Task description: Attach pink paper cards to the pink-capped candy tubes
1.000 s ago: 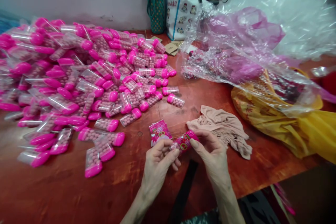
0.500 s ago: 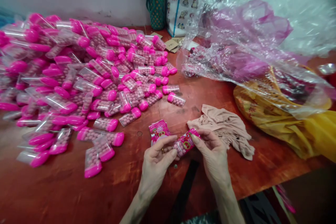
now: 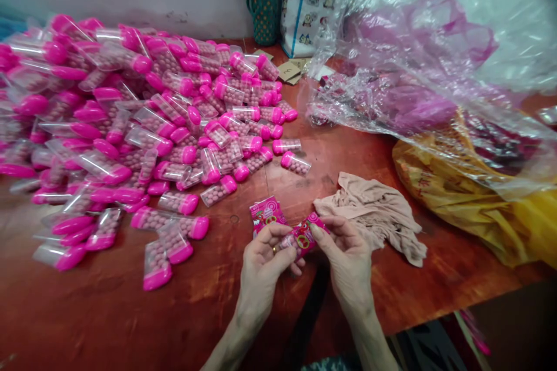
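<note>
Both of my hands hold one small candy container with a pink printed label (image 3: 302,237) over the red table. My left hand (image 3: 265,261) grips its left end, and a ring shows on one finger. With thumb and fingers, my right hand (image 3: 343,246) pinches the upper right corner of the label. The fingers hide much of the container's body. Just behind my left fingers lie more pink printed labels (image 3: 266,213) on the table. To the left spreads a large heap of clear containers (image 3: 143,110) with bright pink caps and pale pink candy balls inside.
A crumpled beige cloth (image 3: 374,211) lies right of my hands. Beyond it are a yellow bag (image 3: 461,203) and clear and purple plastic film (image 3: 418,87). A white printed bag (image 3: 307,11), a green bag (image 3: 263,6) and cardboard pieces (image 3: 290,71) are at the back.
My left fingers have moved further over the container, and the candy balls below the label are now mostly covered. The whole view has shifted slightly.
</note>
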